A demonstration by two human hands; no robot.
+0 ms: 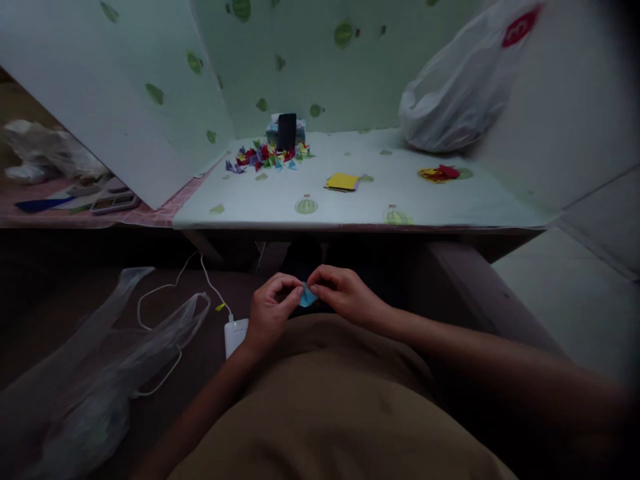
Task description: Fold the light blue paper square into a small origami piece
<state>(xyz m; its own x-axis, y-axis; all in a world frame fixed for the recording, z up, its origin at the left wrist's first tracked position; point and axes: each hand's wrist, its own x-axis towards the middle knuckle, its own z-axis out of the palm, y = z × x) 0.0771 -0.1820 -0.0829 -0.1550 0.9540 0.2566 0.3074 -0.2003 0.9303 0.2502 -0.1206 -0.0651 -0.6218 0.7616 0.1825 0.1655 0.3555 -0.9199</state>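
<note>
Green-patterned table (350,200) and walls rise beyond both hands (307,300).

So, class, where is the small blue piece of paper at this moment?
In the head view, the blue paper piece sits low at centre, pinched between the left hand and right hand, below the table edge.

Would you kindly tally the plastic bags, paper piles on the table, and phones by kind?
Plastic bags: 2, white bag on the table, clear bag on the floor.
Paper piles: 3, multicoloured folded pieces, yellow stack, red-yellow pile.
Phones: 1, black phone.
Total: 6
</note>
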